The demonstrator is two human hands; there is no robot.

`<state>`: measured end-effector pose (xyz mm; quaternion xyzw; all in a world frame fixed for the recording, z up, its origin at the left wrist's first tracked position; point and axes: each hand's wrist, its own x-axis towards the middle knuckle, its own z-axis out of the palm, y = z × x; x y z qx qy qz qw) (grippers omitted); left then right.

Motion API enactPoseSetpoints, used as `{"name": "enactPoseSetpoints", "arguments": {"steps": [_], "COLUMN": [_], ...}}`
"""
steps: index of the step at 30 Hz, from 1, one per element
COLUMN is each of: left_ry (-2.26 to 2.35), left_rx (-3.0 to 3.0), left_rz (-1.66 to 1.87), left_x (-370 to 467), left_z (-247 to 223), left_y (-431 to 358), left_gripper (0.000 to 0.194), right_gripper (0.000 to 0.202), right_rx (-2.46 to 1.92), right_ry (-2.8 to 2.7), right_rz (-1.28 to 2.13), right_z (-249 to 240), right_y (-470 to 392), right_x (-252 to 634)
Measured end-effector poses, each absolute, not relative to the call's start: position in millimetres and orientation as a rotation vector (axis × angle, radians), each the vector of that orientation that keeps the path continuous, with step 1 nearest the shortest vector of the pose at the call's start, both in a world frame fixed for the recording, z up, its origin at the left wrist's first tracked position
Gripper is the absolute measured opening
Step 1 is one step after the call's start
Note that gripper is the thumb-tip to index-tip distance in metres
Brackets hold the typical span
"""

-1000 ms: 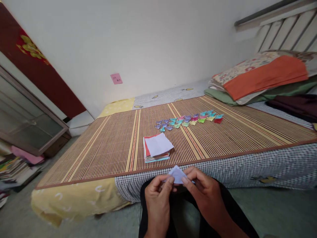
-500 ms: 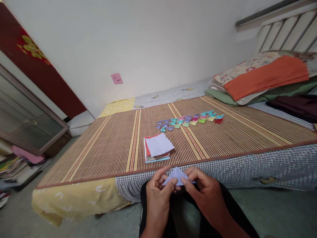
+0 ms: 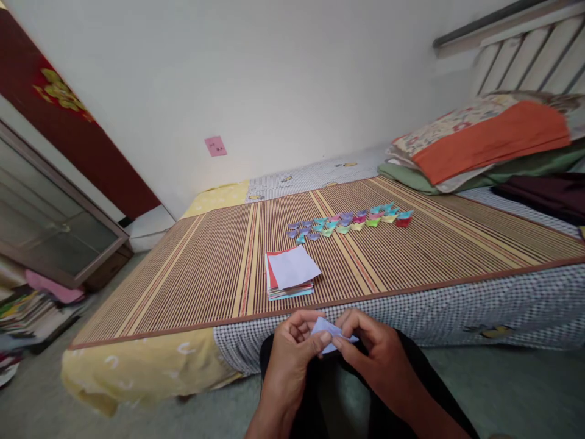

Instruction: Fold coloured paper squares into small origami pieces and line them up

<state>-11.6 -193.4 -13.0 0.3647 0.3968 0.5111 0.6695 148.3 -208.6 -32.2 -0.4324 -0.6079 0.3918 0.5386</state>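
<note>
A small folded lavender paper [image 3: 326,329] is held above my lap, just in front of the bed's edge. My left hand [image 3: 297,347] pinches its left side, thumb on top. My right hand [image 3: 365,341] grips the right side between thumb and fingers. Beyond my hands, a stack of square paper [image 3: 295,268] lies on the striped mat [image 3: 214,268], a pale lavender sheet on top and red beneath. Behind the stack, several small folded paper pieces [image 3: 345,229] in purple, blue, green, yellow, pink and red stand in rows.
Pillows [image 3: 493,137] and dark folded cloth [image 3: 543,195] lie at the right of the bed. A pink note [image 3: 215,146] is on the wall. At the left are a glass-panelled cabinet [image 3: 55,201] and piled books [image 3: 27,317].
The folded lavender paper has turned, and its peak now points up and to the left. My fingers have shifted their hold on it.
</note>
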Motion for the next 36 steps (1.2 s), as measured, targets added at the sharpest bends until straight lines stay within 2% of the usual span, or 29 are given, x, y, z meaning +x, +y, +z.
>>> {"name": "enactPoseSetpoints", "arguments": {"steps": [3,13,16,24,36], "left_ry": [0.871,1.030,1.040,1.056,1.131], "left_rx": [0.814,0.963,1.002,0.999,1.085], "left_rz": [1.081,1.059,1.026,1.061,1.036], "left_x": [-12,-9,-8,-7,-2], "left_z": [-12,-6,-3,-1,0], "left_y": [-194,-196,-198,-200,-201], "left_gripper": [0.033,0.037,0.039,0.037,0.043], "right_gripper": [0.013,0.004,0.013,0.007,0.014], "right_rx": [-1.078,-0.932,-0.904,-0.940,-0.917], "right_ry": [-1.465,-1.567,-1.619,-1.659,-1.717], "right_rz": [0.926,0.771,0.716,0.726,0.650], "right_z": [-31,-17,-14,-11,-7], "right_y": [-208,-208,-207,-207,-207], "right_x": [153,168,168,167,170]}}
